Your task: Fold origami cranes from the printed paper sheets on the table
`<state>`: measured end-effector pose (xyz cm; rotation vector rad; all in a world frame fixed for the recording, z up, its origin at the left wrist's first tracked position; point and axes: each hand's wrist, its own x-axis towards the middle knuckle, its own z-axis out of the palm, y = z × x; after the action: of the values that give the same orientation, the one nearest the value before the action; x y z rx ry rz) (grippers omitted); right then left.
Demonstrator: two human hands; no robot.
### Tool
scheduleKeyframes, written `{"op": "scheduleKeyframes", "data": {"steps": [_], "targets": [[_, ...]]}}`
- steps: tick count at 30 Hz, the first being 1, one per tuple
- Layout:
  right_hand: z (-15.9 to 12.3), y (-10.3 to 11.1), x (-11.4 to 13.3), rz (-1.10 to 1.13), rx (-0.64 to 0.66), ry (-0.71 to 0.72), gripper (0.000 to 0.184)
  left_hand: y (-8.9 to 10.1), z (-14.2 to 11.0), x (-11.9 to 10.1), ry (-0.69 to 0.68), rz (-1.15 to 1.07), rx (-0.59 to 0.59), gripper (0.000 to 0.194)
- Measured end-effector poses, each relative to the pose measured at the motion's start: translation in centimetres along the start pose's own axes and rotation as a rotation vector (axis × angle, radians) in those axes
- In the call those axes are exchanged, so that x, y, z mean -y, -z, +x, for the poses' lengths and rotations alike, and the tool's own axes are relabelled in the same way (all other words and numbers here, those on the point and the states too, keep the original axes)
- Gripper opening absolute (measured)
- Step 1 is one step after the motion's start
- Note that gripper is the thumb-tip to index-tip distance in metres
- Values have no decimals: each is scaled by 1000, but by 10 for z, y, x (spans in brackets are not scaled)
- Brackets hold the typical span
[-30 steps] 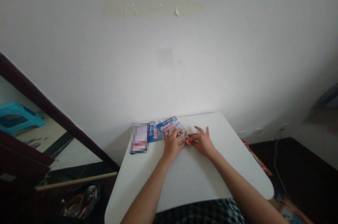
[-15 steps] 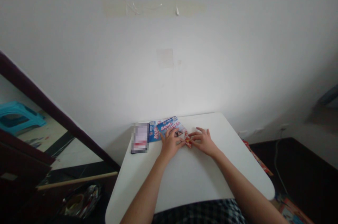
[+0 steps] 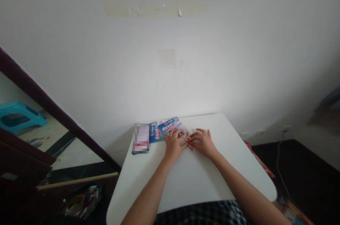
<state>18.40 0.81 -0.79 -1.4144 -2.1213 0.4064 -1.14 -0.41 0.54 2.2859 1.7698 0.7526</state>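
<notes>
My left hand [image 3: 175, 145] and my right hand [image 3: 204, 143] meet over the table, fingertips close together. Between them is a small red-and-white piece of folded paper [image 3: 191, 148], pinched from both sides; its exact shape is mostly hidden by the fingers. Under and behind the left fingers lie two overlapping blue printed flyers [image 3: 166, 127] with red and white lettering. To their left a phone-shaped flat item [image 3: 141, 138] with a blurred face rests near the table's left edge.
The white table [image 3: 196, 182] stands against a white wall [image 3: 170, 90]. A blue plastic stool [image 3: 22, 117] shows at the far left, beyond a dark frame. Below it is a dark bag [image 3: 82, 202] with mixed items. Printed red material [image 3: 259, 159] lies beyond the table's right edge.
My left hand has shifted slightly right, closer to the right hand. The red paper looks narrower and points downward between the fingertips. Flyers and the phone-shaped item stay in place.
</notes>
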Motion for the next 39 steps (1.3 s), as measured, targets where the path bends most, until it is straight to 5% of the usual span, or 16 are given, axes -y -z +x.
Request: {"op": "scheduleKeyframes", "data": {"steps": [10,20,39], "targets": [[0,11,25,-120,60,-118,8,11,8,-5,71,100,107,8],[-4,11,15,-73,61,-141,10,15,8,-3,115,34,152,10],[-4,4,6,-51,-55,-122,19,6,-3,-10,29,-26,4,12]]}}
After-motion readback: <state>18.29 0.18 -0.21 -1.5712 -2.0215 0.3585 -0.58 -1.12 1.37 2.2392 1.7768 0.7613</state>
